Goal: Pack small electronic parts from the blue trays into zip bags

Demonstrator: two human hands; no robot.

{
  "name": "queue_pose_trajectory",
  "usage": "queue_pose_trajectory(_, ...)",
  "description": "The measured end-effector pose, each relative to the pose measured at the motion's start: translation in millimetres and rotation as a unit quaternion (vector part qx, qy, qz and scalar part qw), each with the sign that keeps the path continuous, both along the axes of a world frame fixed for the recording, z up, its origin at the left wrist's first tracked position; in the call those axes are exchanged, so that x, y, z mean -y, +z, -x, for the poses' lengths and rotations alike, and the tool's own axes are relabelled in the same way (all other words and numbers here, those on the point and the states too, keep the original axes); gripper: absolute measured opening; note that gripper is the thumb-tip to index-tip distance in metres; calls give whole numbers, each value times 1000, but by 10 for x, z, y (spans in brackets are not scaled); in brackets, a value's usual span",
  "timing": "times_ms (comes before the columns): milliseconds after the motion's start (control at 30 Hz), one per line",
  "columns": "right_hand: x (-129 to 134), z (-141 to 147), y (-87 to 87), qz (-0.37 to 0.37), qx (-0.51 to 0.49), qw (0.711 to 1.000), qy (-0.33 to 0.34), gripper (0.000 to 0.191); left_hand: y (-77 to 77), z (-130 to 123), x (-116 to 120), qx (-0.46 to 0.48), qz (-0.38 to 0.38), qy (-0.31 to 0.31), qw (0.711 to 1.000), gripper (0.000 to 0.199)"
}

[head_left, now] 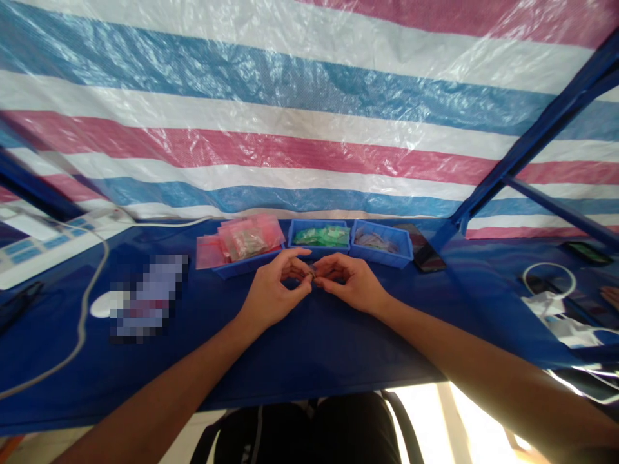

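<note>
My left hand (278,283) and my right hand (351,278) meet fingertip to fingertip over the blue table. Both are closed in a pinch on a small item (313,270), too small and covered by fingers to name. Just behind them stand three blue bins in a row. The left bin (246,263) is heaped with pink plastic bags (249,238). Green small packets (322,236) fill the middle bin (319,223). In the right bin (394,259) lie greyish, translucent pieces (376,241).
A dark phone (425,250) lies right of the bins. On the left are a pixelated object (152,293), a white round object (104,304) and a white cable (84,309). White cables (556,316) and another person's hand (610,296) are far right. Striped sheeting (290,116) hangs behind.
</note>
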State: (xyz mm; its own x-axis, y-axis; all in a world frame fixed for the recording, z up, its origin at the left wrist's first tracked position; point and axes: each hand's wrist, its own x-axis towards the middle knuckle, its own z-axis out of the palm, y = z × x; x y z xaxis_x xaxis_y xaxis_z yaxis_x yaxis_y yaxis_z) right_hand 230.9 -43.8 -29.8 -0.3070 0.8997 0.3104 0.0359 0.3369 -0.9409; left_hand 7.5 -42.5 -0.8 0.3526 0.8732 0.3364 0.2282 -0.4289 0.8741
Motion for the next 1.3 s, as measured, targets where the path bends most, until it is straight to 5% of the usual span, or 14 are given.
queue_pose_trajectory(667, 49, 70, 77, 8, 62, 998, -11, 39, -69, -39, -29, -38, -44, -49, 997, 33)
queue_pose_trajectory(1067, 15, 43, 66, -81, 68, 994, -15, 27, -69, 41, -82, -17, -36, -39, 998, 71)
queue_pose_trajectory(1300, -25, 37, -12, -94, 55, 994, -17, 26, -68, 29, -94, -19, -39, -16, 999, 71)
